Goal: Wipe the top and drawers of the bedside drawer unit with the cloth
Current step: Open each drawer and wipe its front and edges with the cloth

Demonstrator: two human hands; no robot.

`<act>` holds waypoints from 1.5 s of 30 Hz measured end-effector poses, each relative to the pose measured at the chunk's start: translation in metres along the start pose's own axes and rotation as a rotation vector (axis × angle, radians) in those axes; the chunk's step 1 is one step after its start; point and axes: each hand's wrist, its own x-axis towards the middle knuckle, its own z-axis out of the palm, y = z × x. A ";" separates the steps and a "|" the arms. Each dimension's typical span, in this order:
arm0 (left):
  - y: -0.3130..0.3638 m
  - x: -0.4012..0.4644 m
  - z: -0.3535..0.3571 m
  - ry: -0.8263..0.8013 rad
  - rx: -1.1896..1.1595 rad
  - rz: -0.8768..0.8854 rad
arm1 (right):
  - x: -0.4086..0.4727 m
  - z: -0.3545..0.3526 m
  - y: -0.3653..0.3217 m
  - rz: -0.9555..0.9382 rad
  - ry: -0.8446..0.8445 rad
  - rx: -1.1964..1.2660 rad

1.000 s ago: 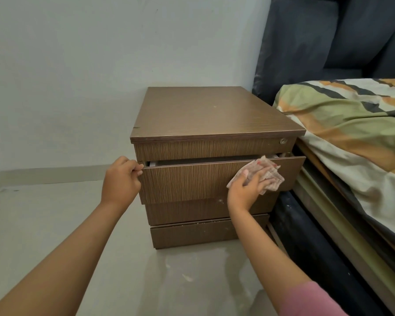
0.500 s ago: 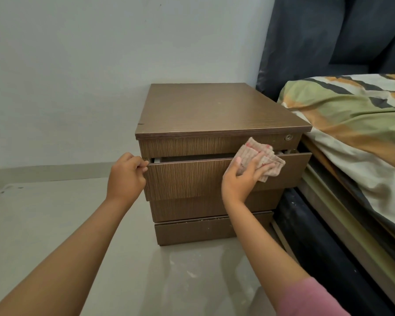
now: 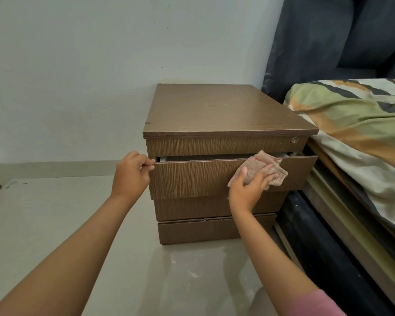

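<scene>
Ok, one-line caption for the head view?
Right hand presses cloth on the pulled-out drawer front; left hand grips its edge.

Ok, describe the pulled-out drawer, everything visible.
The pulled-out drawer is the second front down on the bedside unit, dark brown wood-grain laminate, no handle visible. It stands slightly open, level, a pale inner edge showing. The left hand grips its left corner; the right hand presses a pinkish cloth against its front.

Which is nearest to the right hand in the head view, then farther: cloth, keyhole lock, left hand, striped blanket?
From the right hand:
1. Cloth, under its fingers on the open drawer's front.
2. Keyhole lock, up and right.
3. Left hand, at the drawer's left edge.
4. Striped blanket, on the bed, right.
</scene>
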 end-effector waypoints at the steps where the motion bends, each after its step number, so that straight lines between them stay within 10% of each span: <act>1: 0.000 0.000 0.000 0.001 -0.005 -0.006 | -0.005 0.006 -0.006 -0.035 -0.019 0.018; 26: 0.000 0.001 0.000 0.008 -0.055 -0.011 | -0.071 0.066 -0.022 -0.154 -0.127 0.034; 37: -0.004 0.002 -0.001 -0.014 -0.066 -0.014 | -0.087 0.068 0.011 0.071 -0.144 0.003; 45: -0.007 0.006 -0.003 -0.031 -0.063 0.022 | -0.106 0.099 -0.040 -0.161 -0.163 0.061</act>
